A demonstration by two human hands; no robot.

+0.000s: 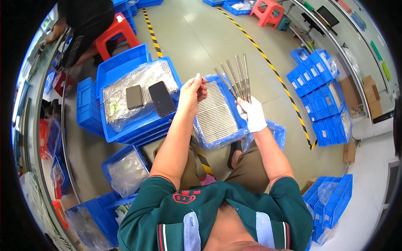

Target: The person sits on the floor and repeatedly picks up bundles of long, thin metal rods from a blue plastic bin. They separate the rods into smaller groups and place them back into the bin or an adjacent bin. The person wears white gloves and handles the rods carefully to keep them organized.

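My right hand [252,115], in a white glove, grips several long thin metal rods [240,79] by their lower ends. The rods fan out upward and away from me. My left hand [194,93] is bare and raised level with it, fingers curled in and thumb close to them. No rod shows in it. Below and between the hands stands a blue crate [203,141] lined with clear plastic. Rows of similar metal rods [215,113] lie side by side in it. My hands are apart from each other.
At left, a stack of blue crates [109,133] bears plastic-wrapped rods, a black phone [162,99] and a dark flat case [134,97]. A person [90,21] works beside a red stool [118,33]. More blue crates [320,100] stand at right, beyond striped floor tape [289,98].
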